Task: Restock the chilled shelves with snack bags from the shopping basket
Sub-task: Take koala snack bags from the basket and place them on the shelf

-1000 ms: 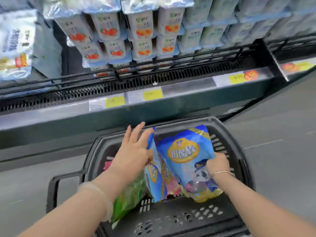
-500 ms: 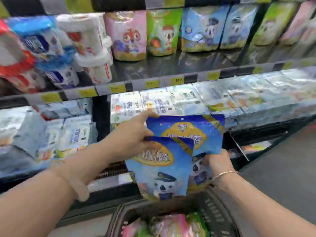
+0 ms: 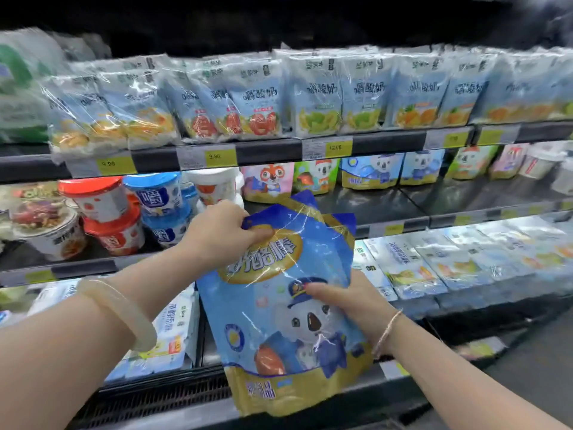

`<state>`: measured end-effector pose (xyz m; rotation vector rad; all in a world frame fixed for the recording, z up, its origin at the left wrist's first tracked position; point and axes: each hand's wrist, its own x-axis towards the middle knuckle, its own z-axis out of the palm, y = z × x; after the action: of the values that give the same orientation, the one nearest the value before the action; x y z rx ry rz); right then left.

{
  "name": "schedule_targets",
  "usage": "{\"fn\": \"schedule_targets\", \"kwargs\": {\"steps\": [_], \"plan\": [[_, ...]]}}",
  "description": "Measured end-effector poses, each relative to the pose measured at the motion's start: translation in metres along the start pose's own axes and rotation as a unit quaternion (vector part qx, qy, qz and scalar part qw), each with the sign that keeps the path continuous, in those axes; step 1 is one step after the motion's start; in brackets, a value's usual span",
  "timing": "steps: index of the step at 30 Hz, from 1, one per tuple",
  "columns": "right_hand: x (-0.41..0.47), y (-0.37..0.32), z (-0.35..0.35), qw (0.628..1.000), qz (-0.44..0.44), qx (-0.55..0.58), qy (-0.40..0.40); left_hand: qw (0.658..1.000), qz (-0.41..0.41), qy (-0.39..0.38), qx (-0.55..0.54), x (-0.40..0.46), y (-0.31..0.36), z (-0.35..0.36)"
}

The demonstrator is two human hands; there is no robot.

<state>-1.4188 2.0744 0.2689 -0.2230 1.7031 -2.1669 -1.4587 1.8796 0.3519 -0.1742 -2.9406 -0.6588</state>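
- Before the chilled shelves, both hands hold blue bags (image 3: 288, 321) up in front of the middle shelf (image 3: 397, 225); at least two bags, one behind the other, upright, tilted slightly.
- Left hand (image 3: 220, 234): grip pinches the front bag's top edge, fingers curled over it.
- Right hand (image 3: 344, 299): grip holds the bags at their right side, thumb across the front, fingers hidden behind.
- Bags are in the air, not touching any shelf. Basket is out of view, so what's left in it can't be told.
- Matching blue koala bags (image 3: 370, 172) already stand at the back of the middle shelf, up and right of the held ones, next to pink and green bags (image 3: 269, 181). Bare shelf in front of them looks like the target spot.
- Progress, judged: bags are picked and raised, none of these placed yet. Left to do: reach in, stand them in the blue row, then go back for more.
- Other stock: cups (image 3: 102, 212) on the left, yogurt packs (image 3: 313, 97) on the top shelf.
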Motion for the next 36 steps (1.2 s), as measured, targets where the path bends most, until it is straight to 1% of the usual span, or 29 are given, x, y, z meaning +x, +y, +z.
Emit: {"fn": "schedule_targets", "kwargs": {"steps": [1, 3, 5, 6, 7, 9, 11, 12, 13, 14, 15, 16, 17, 18, 19, 21, 23, 24, 26, 28, 29, 30, 32, 34, 36], "plan": [[0.005, 0.001, 0.000, 0.999, -0.019, -0.033, 0.032, 1.000, -0.002, 0.003, 0.001, 0.003, 0.000, -0.002], [0.012, 0.001, -0.001, 0.995, -0.029, -0.035, 0.085, 1.000, -0.007, 0.007, -0.008, 0.006, 0.002, -0.002], [0.016, 0.004, -0.009, 0.996, -0.019, -0.003, 0.091, 0.999, -0.018, 0.021, -0.037, 0.006, 0.005, 0.003], [0.018, 0.006, -0.013, 0.996, -0.014, 0.012, 0.088, 0.998, -0.018, 0.041, -0.051, 0.005, 0.005, 0.007], [0.018, 0.008, -0.019, 0.996, -0.007, 0.021, 0.089, 0.995, -0.015, 0.078, -0.057, 0.005, 0.006, 0.014], [0.016, 0.010, -0.039, 0.994, 0.006, 0.038, 0.104, 0.979, -0.023, 0.195, -0.053, 0.006, 0.009, 0.033], [0.014, 0.007, -0.068, 0.989, 0.016, 0.064, 0.134, 0.947, -0.071, 0.305, -0.071, 0.006, 0.019, 0.057], [0.014, 0.004, -0.086, 0.985, 0.018, 0.077, 0.152, 0.934, -0.113, 0.318, -0.117, 0.004, 0.029, 0.072], [0.014, -0.001, -0.101, 0.982, 0.017, 0.090, 0.167, 0.923, -0.165, 0.289, -0.194, 0.003, 0.041, 0.085], [0.015, -0.007, -0.118, 0.980, 0.017, 0.094, 0.177, 0.905, -0.223, 0.220, -0.288, 0.004, 0.057, 0.101], [0.018, -0.013, -0.135, 0.979, 0.011, 0.086, 0.187, 0.878, -0.260, 0.138, -0.377, 0.006, 0.074, 0.117], [0.022, -0.018, -0.149, 0.979, 0.005, 0.069, 0.193, 0.854, -0.270, 0.057, -0.440, 0.008, 0.088, 0.130], [0.026, -0.023, -0.161, 0.980, 0.000, 0.049, 0.194, 0.831, -0.260, -0.004, -0.491, 0.011, 0.102, 0.142], [0.031, -0.028, -0.171, 0.980, 0.000, 0.039, 0.195, 0.815, -0.241, -0.037, -0.525, 0.014, 0.112, 0.151], [0.035, -0.032, -0.179, 0.981, 0.001, 0.038, 0.192, 0.807, -0.225, -0.046, -0.544, 0.019, 0.119, 0.157], [0.044, -0.042, -0.196, 0.981, 0.006, 0.016, 0.193, 0.786, -0.219, -0.035, -0.577, 0.028, 0.131, 0.165], [0.054, -0.052, -0.213, 0.974, 0.023, -0.068, 0.215, 0.761, -0.241, -0.015, -0.602, 0.038, 0.139, 0.170], [0.061, -0.055, -0.220, 0.966, 0.040, -0.119, 0.227, 0.755, -0.255, -0.007, -0.604, 0.042, 0.141, 0.172], [0.075, -0.056, -0.232, 0.958, 0.062, -0.170, 0.224, 0.753, -0.272, 0.008, -0.599, 0.048, 0.143, 0.173], [0.090, -0.054, -0.239, 0.963, 0.081, -0.156, 0.205, 0.750, -0.279, 0.016, -0.599, 0.053, 0.140, 0.171], [0.097, -0.054, -0.242, 0.963, 0.093, -0.141, 0.212, 0.750, -0.286, 0.020, -0.596, 0.056, 0.137, 0.168], [0.103, -0.056, -0.244, 0.958, 0.105, -0.133, 0.233, 0.752, -0.290, 0.027, -0.592, 0.059, 0.132, 0.165], [0.116, -0.060, -0.252, 0.940, 0.117, -0.155, 0.280, 0.751, -0.292, 0.047, -0.590, 0.065, 0.118, 0.159], [0.128, -0.067, -0.260, 0.921, 0.104, -0.198, 0.319, 0.748, -0.291, 0.064, -0.593, 0.070, 0.105, 0.152], [0.145, -0.074, -0.271, 0.906, 0.088, -0.217, 0.353, 0.748, -0.286, 0.080, -0.594, 0.077, 0.094, 0.146]]}}
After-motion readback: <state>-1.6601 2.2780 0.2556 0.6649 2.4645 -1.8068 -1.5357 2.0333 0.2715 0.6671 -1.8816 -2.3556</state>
